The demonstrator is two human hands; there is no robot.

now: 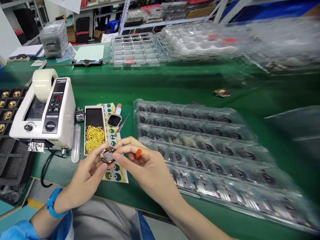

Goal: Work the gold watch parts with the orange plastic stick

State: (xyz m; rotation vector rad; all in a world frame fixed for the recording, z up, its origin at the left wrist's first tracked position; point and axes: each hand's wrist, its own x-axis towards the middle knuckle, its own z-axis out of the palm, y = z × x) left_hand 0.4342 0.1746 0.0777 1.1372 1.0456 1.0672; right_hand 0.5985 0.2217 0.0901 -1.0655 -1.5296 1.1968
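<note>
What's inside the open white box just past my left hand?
The white box holds a heap of yellow rings toward its near end; the dark bottom shows at the far end. Anything beneath the heap is hidden, and your left hand covers the near right corner.

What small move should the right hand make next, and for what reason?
Probably the right hand should gently adjust the round part at its edge, because that hand's fingertips are there, while the left hand holds the part from the other side.

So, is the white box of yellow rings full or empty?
Partly filled: the white box has yellow rings heaped in its near end, its dark bottom bare at the far end.
</note>
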